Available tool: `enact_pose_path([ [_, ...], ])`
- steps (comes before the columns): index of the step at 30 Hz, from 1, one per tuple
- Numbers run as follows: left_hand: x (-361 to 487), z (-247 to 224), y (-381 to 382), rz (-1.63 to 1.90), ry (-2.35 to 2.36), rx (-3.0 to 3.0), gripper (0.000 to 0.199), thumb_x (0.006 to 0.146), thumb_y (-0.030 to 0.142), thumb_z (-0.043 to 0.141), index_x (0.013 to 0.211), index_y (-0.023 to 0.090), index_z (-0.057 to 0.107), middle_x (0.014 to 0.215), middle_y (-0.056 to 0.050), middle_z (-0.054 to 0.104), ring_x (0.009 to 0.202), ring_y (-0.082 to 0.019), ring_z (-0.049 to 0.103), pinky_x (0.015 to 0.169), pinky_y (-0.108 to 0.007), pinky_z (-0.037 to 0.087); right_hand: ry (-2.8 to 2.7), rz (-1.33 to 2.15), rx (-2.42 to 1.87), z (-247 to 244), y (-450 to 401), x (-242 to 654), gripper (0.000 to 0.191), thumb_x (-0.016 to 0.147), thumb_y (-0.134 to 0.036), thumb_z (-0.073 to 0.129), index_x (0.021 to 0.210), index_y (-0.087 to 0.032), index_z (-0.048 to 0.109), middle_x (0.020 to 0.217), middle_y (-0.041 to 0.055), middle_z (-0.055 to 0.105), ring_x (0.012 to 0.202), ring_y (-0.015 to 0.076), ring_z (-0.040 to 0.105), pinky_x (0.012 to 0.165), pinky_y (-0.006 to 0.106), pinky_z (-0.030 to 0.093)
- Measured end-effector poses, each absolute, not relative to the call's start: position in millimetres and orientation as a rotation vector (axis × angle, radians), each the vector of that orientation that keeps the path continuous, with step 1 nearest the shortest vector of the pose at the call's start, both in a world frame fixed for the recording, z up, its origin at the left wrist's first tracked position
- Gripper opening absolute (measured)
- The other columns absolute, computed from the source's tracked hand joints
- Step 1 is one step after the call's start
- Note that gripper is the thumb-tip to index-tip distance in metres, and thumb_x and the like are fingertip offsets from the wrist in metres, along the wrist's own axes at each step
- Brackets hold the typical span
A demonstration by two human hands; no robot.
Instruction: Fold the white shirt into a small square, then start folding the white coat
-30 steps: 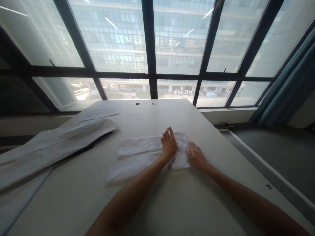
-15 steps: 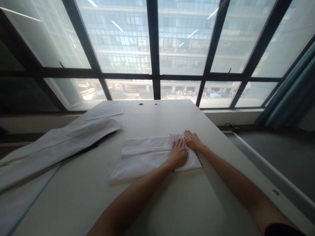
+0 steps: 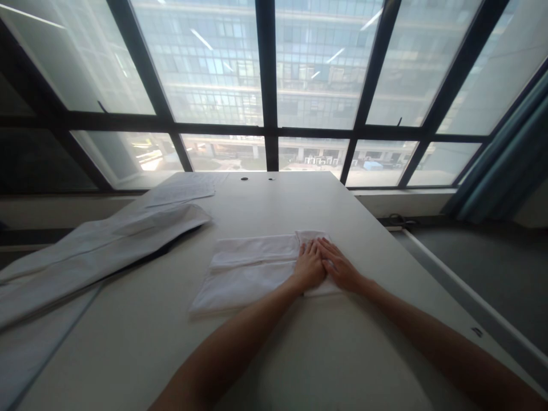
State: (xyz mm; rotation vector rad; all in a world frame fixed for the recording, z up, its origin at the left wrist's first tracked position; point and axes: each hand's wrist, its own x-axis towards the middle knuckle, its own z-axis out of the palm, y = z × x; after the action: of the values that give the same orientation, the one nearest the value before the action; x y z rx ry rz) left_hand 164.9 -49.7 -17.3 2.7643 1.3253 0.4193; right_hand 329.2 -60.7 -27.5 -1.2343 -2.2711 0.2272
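A folded white cloth (image 3: 248,285), perhaps a garment, lies flat on the white table (image 3: 274,211). Its right end is turned over into a shorter flap (image 3: 306,235). My left hand (image 3: 310,266) rests palm down on this flap, fingers stretched out and pointing away from me. Right beside it, my right hand (image 3: 342,268) also lies flat on the flap, its fingertips touching or slightly overlapping the left hand. Both palms and part of the flap beneath them are hidden.
Along the table's left side lies a larger spread of white cloth (image 3: 128,240), with a thinner white sheet (image 3: 184,188) behind it. Two small holes (image 3: 244,179) mark the table's far end. Beyond stand framed windows (image 3: 317,63); a blue curtain (image 3: 496,154) hangs at the right.
My right hand has moved from the flap's far right edge toward me and inward, against the left hand. The left hand and the cloth have barely moved.
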Motion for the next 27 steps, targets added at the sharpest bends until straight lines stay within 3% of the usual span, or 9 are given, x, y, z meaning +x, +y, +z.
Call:
enact_pose_path([
  [3,165,-15,-49,0.419,1.305,2.749,0.061,0.097,0.028,0.044,0.154,0.006,0.037,0.161,-0.021,0.032,0.152,-0.035,0.022,0.123,-0.056,0.016,-2.361,0.211,-1.394,-29,-86,329,0.061,0.103,-0.033,0.025,0.162,-0.017,0.021,0.167,0.0095,0.02,0.154,0.0213,0.016,0.124,0.049,0.017],
  [10,143,-6,-5,0.76,1.574,2.438,0.049,0.099,0.016,0.038,0.146,0.015,0.05,0.154,-0.015,0.046,0.145,-0.025,0.039,0.12,-0.044,0.028,-2.469,0.18,-1.646,-18,-93,327,0.068,0.092,-0.019,0.031,0.159,-0.008,0.028,0.166,0.0129,0.021,0.154,0.0213,0.015,0.123,0.048,0.016],
  [17,120,-15,29,1.034,1.653,2.041,0.036,0.098,0.022,0.053,0.132,0.022,0.064,0.122,-0.011,0.069,0.118,-0.026,0.061,0.108,-0.042,0.044,-2.444,0.145,-1.653,-12,-97,322,0.068,0.09,-0.016,0.034,0.157,-0.004,0.031,0.165,0.0157,0.024,0.153,0.0238,0.019,0.123,0.051,0.018],
  [21,122,-17,37,1.24,1.472,1.916,0.027,0.093,0.016,0.06,0.117,0.02,0.07,0.107,-0.009,0.068,0.1,-0.021,0.067,0.097,-0.037,0.052,-2.495,-0.001,-1.449,-2,-108,314,0.059,0.1,-0.029,0.036,0.155,-0.008,0.037,0.165,0.0159,0.024,0.154,0.0264,0.014,0.124,0.053,0.014],
  [24,122,-17,41,1.284,1.41,1.88,0.029,0.092,0.013,0.061,0.12,0.018,0.068,0.11,-0.008,0.064,0.088,-0.014,0.068,0.087,-0.029,0.056,-2.62,0.005,-1.216,2,-118,307,0.072,0.098,-0.043,0.049,0.159,-0.011,0.028,0.166,0.0142,0.02,0.155,0.0277,0.007,0.125,0.053,0.012],
  [27,122,-17,42,1.297,1.404,1.837,0.031,0.09,0.014,0.065,0.121,0.017,0.067,0.119,-0.01,0.061,0.085,-0.012,0.068,0.085,-0.027,0.057,-2.693,0.051,-1.14,2,-124,302,0.081,0.093,-0.038,0.057,0.16,-0.01,0.023,0.167,0.0156,0.017,0.155,0.0285,0.006,0.125,0.053,0.012],
])
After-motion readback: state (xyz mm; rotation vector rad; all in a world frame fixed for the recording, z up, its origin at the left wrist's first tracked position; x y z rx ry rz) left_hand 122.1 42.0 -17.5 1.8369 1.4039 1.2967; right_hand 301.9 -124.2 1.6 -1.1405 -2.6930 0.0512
